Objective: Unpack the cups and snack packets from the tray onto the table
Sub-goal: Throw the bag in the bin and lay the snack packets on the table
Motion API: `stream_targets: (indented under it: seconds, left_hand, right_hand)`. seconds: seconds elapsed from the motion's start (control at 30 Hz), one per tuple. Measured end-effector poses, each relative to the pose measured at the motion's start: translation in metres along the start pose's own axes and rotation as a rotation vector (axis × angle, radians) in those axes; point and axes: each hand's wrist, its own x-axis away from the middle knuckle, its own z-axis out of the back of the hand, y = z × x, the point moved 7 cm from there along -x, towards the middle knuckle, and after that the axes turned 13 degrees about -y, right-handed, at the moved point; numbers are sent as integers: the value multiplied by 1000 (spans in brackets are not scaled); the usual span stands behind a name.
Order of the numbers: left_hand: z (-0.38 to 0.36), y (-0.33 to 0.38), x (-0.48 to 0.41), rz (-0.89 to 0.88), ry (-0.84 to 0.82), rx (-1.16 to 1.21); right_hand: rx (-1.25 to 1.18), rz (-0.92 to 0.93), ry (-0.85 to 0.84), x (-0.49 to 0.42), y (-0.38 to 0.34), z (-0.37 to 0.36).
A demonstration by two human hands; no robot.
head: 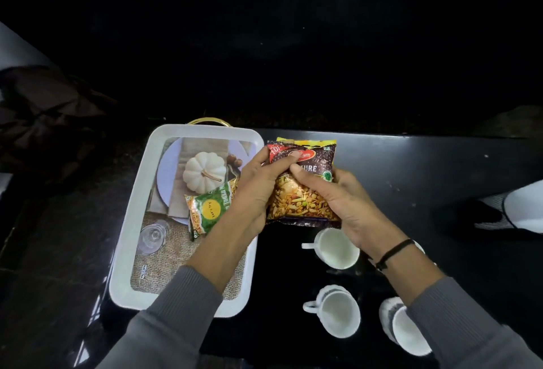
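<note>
Grey sleeves (176, 324) enter from the bottom edge, both forearms reaching up-frame.

Far left of the grip: white tray (129, 251), pumpkin picture printed on its floor, gold handle (209, 120) at its far end. It sits on the black table (440, 169).

Green packet (210, 216) lies tilted in the tray, just left of the grip, its right end hidden by the left wrist.

Left hand (258, 189): fingers curled round the left edge of the dark packet (302, 201), thumb on its front near the top.

Dark packet: held between both hands just right of the tray's rim, over the table, label toward the camera, clear window showing mixed snack.

Yellow packet (305, 141): only its top edge shows, directly behind the dark one. Whether the hands hold it too cannot be told.

Right hand (338, 201): grasps the dark packet's right side, thumb across the front. Black wristband (393, 251) on the wrist.

Below the grip, on the table:
- top cup (335, 248), upright, handle left, just under the packet's bottom edge
- low cup (335, 313), upright, handle left, nearer the camera
- right cup (408, 330), beside the low cup, partly covered by the right sleeve
</note>
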Motion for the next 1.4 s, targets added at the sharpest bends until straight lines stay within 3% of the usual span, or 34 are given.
stream_targets:
  seconds: [0.27,0.43,0.73,0.8,0.87,0.97,1.1,1.23,1.3,1.4]
  left_hand:
    - [-57,-15,-10,116,-123,-112]
    - [-65,-18,-25,75,-44,-150]
    - [-88,-46,-54,124,-26,-267]
    - [-91,-47,-61,103,-23,-293]
    - [-90,-42,-66,53,-12,-419]
    - [-83,-23,-64,-85,94,-817]
    - [-75,-10,-53,-196,156,-1237]
    - [-65,-23,-53,-100,88,-1551]
    - [-58,-34,-53,-9,55,-1592]
    - [-54,-48,-54,59,23,-1685]
  right_hand:
    - [120,71,212,21,-19,60]
    - [98,3,187,32,-15,87]
    - [198,-6,487,38,-6,147]
    - [190,-7,491,30,-4,156]
    - [250,-71,480,21,0,163]
    - [592,-132,531,15,-4,169]
    - [1032,117,503,21,-23,147]
    - [1402,87,253,11,-6,122]
    - [1421,28,145,6,9,117]
    - [1398,30,123,0,14,117]
